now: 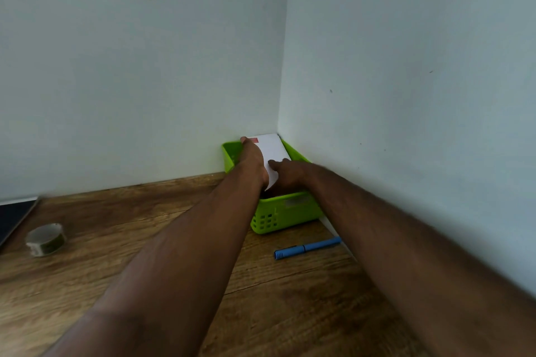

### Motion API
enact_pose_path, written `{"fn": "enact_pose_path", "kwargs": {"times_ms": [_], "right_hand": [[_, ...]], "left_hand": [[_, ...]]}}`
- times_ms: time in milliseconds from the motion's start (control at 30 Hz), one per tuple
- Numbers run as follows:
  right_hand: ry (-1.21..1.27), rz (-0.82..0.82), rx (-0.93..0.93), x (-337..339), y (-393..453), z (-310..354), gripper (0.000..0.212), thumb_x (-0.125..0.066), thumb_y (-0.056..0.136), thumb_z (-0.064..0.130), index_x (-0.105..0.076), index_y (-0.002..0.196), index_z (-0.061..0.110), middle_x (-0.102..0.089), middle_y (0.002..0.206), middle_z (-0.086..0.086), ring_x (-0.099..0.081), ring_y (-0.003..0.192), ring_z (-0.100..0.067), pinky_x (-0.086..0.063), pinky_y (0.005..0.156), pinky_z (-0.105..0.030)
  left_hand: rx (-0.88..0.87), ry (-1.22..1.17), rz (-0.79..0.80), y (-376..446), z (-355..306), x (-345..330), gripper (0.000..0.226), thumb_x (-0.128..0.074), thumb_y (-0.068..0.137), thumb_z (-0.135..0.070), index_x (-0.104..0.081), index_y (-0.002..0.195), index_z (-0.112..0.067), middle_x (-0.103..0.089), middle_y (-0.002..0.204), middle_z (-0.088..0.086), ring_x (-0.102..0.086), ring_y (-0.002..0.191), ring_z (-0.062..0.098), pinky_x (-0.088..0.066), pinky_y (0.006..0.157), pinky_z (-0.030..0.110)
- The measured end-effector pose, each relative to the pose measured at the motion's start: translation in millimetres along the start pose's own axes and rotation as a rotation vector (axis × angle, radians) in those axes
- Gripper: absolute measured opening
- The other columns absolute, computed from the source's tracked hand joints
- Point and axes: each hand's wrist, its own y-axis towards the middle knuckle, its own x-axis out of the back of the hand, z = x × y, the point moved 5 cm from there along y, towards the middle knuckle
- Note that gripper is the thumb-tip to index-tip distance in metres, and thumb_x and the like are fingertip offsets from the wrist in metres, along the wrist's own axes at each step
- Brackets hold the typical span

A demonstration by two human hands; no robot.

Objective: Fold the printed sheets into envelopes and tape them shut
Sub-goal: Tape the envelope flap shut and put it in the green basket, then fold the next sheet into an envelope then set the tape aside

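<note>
Both hands hold the white paper (pixel 272 151) over the green basket (pixel 285 211) in the counter's far right corner. The left hand (pixel 253 158) and right hand (pixel 285 175) grip its edges. A hard pull could bend it or tip the basket.

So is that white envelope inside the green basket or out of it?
Partly in: the envelope sticks up tilted from the green basket, both hands on it.

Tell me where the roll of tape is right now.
In the head view the roll of tape lies on the wooden table at the far left, beside a dark flat object, well away from both hands and the green basket.
</note>
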Motion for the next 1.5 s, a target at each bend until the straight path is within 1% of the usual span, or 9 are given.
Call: {"fn": "enact_pose_path", "kwargs": {"times_ms": [100,267,433,567,633,767,933,1133,1500], "right_hand": [[-0.024,0.004,0.003,-2.5,2.9,3.5,0.096,-0.062,0.079,0.060,-0.012,0.150,0.019,-0.028,0.148,-0.020,-0.034,0.136,-0.035,-0.035,0.108,-0.042],[-0.061,-0.035,0.012,-0.1,3.6,7.5,0.103,-0.065,0.071,0.064,-0.015,0.149,0.020,-0.033,0.147,-0.016,-0.034,0.136,-0.033,-0.037,0.108,-0.042],[-0.062,-0.017,0.007,6.3,-6.4,8.6,0.105,-0.068,0.074,0.061,-0.014,0.151,0.015,-0.028,0.154,-0.013,-0.032,0.139,-0.030,-0.032,0.111,-0.039],[-0.037,-0.064,-0.016,41.4,-31.4,15.1,0.099,-0.073,0.077,0.047,-0.019,0.150,0.008,-0.021,0.158,-0.009,-0.025,0.143,-0.024,-0.025,0.112,-0.032],[-0.058,-0.136,0.013,64.2,-41.1,28.2,0.089,-0.072,0.079,0.044,-0.029,0.146,0.005,-0.030,0.154,-0.013,-0.031,0.140,-0.027,-0.029,0.110,-0.031],[-0.020,-0.264,0.114,78.7,-50.8,85.3,0.079,-0.073,0.078,0.043,-0.041,0.139,0.004,-0.042,0.146,-0.014,-0.040,0.134,-0.029,-0.036,0.108,-0.035],[0.184,-0.291,0.329,41.2,-66.0,192.6,0.077,-0.073,0.077,0.038,-0.041,0.142,0.013,-0.039,0.150,-0.005,-0.035,0.138,-0.022,-0.030,0.112,-0.036],[0.493,-0.212,0.476,-47.9,-85.3,313.7,0.076,-0.077,0.076,0.031,-0.044,0.141,0.011,-0.047,0.144,-0.009,-0.044,0.133,-0.023,-0.033,0.106,-0.026],[0.721,-0.292,0.306,-97.4,-45.6,374.2,0.082,-0.071,0.083,0.018,-0.024,0.150,0.021,-0.048,0.142,-0.011,-0.049,0.127,-0.026,-0.038,0.093,-0.024]], "left_hand": [[-0.011,-0.030,0.032,-0.4,1.0,-5.2,0.049,-0.035,0.097,-0.055,-0.060,0.110,-0.015,-0.061,0.125,0.009,-0.059,0.097,0.026,-0.042,0.083,0.030],[-0.069,-0.044,0.116,-9.4,0.7,-9.0,0.062,-0.035,0.099,-0.048,-0.035,0.146,-0.009,-0.032,0.155,0.014,-0.032,0.141,0.034,-0.029,0.112,0.046],[-0.145,0.044,0.061,-0.5,-11.2,-2.5,0.069,-0.037,0.091,-0.064,-0.052,0.133,-0.011,-0.060,0.129,0.014,-0.058,0.115,0.035,-0.043,0.102,0.051],[-0.344,0.098,-0.006,-51.7,-43.1,28.7,0.026,-0.057,0.094,-0.029,-0.059,0.092,-0.003,-0.064,0.094,0.014,-0.065,0.092,0.036,-0.056,0.079,0.037],[-0.478,0.255,-0.015,-68.1,-55.5,47.2,0.015,-0.054,0.096,-0.017,-0.058,0.099,-0.003,-0.060,0.093,0.007,-0.059,0.093,0.026,-0.050,0.070,0.024],[-0.705,0.704,-0.121,-101.7,-58.0,118.8,0.052,-0.058,0.092,-0.020,-0.046,0.142,-0.010,-0.046,0.147,0.006,-0.042,0.135,0.020,-0.032,0.113,0.030],[-0.889,1.380,-0.348,-146.4,-40.6,244.5,0.056,-0.055,0.088,-0.024,-0.043,0.141,-0.014,-0.050,0.139,0.009,-0.039,0.132,0.028,-0.030,0.110,0.043],[-0.686,1.648,-0.647,-175.4,-19.4,368.4,0.060,-0.058,0.081,-0.034,-0.044,0.137,-0.019,-0.043,0.142,0.012,-0.026,0.139,0.035,-0.016,0.115,0.052],[-0.480,1.498,-0.469,-153.2,11.0,403.5,0.056,-0.027,0.094,-0.043,-0.039,0.143,-0.019,-0.031,0.154,0.014,-0.021,0.146,0.030,-0.020,0.117,0.050]]}}
